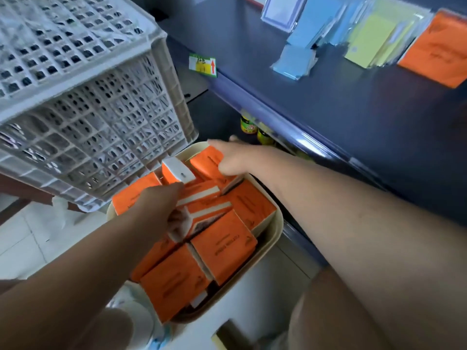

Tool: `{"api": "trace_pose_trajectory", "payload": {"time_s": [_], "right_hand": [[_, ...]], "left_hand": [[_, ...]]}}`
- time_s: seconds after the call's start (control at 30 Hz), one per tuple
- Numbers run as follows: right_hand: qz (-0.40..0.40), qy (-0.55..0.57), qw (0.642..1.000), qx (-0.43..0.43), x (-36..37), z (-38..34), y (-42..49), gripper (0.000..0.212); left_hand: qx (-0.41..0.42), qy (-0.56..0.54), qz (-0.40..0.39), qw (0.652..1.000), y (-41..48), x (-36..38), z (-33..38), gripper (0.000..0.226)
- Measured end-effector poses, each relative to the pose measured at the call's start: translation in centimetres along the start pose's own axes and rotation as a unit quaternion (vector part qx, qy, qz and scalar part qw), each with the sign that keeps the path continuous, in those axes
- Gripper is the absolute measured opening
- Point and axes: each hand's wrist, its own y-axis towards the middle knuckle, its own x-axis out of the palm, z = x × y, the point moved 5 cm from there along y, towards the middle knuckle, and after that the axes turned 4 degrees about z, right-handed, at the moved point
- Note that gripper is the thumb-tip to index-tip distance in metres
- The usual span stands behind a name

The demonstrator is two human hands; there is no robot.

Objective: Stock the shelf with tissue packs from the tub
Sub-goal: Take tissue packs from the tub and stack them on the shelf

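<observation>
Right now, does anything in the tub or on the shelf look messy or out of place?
Yes. The orange tissue packs lie jumbled in the tub at mixed angles, with an upended pack by the crate. On the shelf, a blue pack lies flat outside its row.

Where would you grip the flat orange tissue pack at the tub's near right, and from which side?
From above, span the tissue pack across its narrow width, thumb on one long edge, fingers on the other. It lies face up atop the pile in the tub, long edges seemingly free.
</observation>
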Motion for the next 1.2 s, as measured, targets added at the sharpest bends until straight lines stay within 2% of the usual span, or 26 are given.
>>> {"api": "trace_pose_trajectory", "payload": {"time_s": [0.13,0.23,0.3,0.4,0.47,0.5,0.6,0.73,0.93,1.03,1.1,1.2], "right_hand": [[-0.004,-0.057,0.998,0.008,-0.5,0.8,-0.4,0.091],[0.014,-0.066,0.998,0.006,-1.1,0.5,-0.7,0.089],[0.042,-0.040,0.998,-0.016,-1.7,0.2,-0.8,0.079],[0.067,0.031,0.997,-0.031,-2.4,-0.4,-0.7,0.084],[0.055,0.039,0.997,-0.040,-2.8,-1.1,-0.8,0.095],[0.041,0.015,0.998,-0.044,-2.9,-1.3,-0.9,0.091],[-0.017,-0.073,0.996,-0.042,-3.2,-2.1,-1.4,0.053],[-0.024,-0.111,0.992,-0.053,-4.3,-2.4,-2.4,0.045],[0.050,0.069,0.993,-0.078,-7.3,-2.4,-4.4,0.039],[0.091,0.131,0.984,-0.081,-8.4,-2.2,-5.6,0.035],[0.107,0.168,0.977,-0.073,-8.8,-1.7,-6.3,0.033],[0.141,0.223,0.963,-0.064,-9.4,-0.8,-7.3,0.033]], "left_hand": [[0.026,0.006,0.011,1.000,0.5,-0.2,0.6,0.018],[0.071,0.046,0.042,0.995,0.0,-1.5,0.3,0.027],[0.135,0.087,0.081,0.984,-0.5,-2.6,0.3,0.030],[0.149,0.027,0.096,0.984,-0.8,-4.1,-0.5,0.027],[0.115,-0.003,0.071,0.991,-0.5,-4.8,-1.5,0.030],[0.096,-0.027,0.049,0.994,-0.4,-5.0,-1.8,0.031],[0.062,-0.085,-0.019,0.994,-0.3,-5.4,-2.1,0.036],[0.059,-0.078,-0.079,0.992,-1.1,-5.8,-1.4,0.059],[0.100,-0.063,-0.132,0.984,-1.1,-7.2,0.9,0.045],[0.107,-0.133,-0.141,0.975,-0.9,-8.4,2.3,0.042],[0.113,-0.198,-0.147,0.963,-1.1,-9.1,3.3,0.051],[0.161,-0.249,-0.136,0.945,-1.8,-9.9,4.9,0.051]]}}
